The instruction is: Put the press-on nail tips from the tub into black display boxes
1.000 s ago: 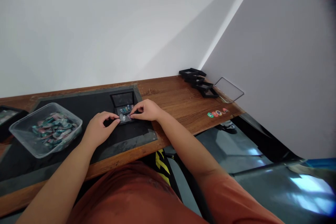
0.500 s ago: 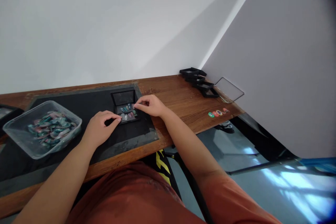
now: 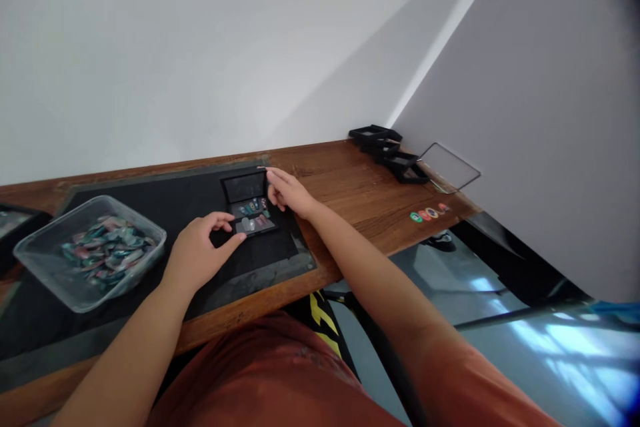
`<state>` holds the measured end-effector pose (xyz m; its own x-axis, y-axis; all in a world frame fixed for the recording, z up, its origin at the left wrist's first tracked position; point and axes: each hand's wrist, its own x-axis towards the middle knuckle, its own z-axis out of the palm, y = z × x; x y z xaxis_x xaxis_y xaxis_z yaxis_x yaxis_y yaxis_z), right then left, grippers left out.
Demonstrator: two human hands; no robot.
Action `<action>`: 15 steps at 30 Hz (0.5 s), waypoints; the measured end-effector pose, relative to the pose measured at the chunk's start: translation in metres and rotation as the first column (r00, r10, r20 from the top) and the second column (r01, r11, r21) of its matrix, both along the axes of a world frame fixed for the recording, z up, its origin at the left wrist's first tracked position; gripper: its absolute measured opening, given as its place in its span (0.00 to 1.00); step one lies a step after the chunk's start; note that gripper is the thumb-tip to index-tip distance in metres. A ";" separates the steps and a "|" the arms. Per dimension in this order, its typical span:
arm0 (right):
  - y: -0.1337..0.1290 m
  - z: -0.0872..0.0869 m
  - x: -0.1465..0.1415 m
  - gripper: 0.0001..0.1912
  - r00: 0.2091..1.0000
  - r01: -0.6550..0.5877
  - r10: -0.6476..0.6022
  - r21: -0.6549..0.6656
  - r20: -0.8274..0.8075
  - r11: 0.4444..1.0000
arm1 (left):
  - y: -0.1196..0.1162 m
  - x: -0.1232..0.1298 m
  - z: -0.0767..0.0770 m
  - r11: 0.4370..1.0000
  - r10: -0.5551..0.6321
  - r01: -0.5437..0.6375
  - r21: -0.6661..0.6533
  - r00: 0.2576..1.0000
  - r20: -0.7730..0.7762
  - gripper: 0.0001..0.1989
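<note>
A small black hinged case [image 3: 256, 232] lies with its lid [image 3: 245, 185] raised on the dark mat. Inside it are several press-on nails [image 3: 253, 207], some teal, some pale and pinkish. My left hand [image 3: 203, 247] holds the case's left front corner, thumb at the front edge and fingers at the side. At the right edge of the lid, my right hand [image 3: 289, 193] grips with the thumb and fingers. The exact contact of the right fingertips is partly hidden.
A clear plastic tub [image 3: 37, 250] of loose nails stands left on the dark mat [image 3: 240, 283]. Black open cases [image 3: 413, 175] pile up at the back right, beside a metal wire frame [image 3: 457, 161]. Several round stickers [image 3: 425, 215] lie near the table's right end.
My right hand has moved from the nails inside the case up to the lid's right edge. My left thumb and fingers have spread slightly at the corner. The view has shifted a little.
</note>
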<state>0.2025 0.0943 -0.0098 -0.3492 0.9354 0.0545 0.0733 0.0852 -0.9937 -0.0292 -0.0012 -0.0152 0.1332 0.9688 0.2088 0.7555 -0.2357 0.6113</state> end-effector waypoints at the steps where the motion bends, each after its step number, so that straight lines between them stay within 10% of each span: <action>1: -0.001 0.003 -0.001 0.20 0.999 -0.035 0.033 -0.045 -0.031 0.998 | 0.000 0.000 0.000 1.000 0.000 0.000 -0.001 1.000 0.009 0.24; 15: -0.014 0.012 0.025 0.20 0.946 -0.320 0.324 -0.102 0.030 0.942 | -0.004 0.003 -0.002 0.994 0.103 -0.101 -0.050 0.993 0.052 0.52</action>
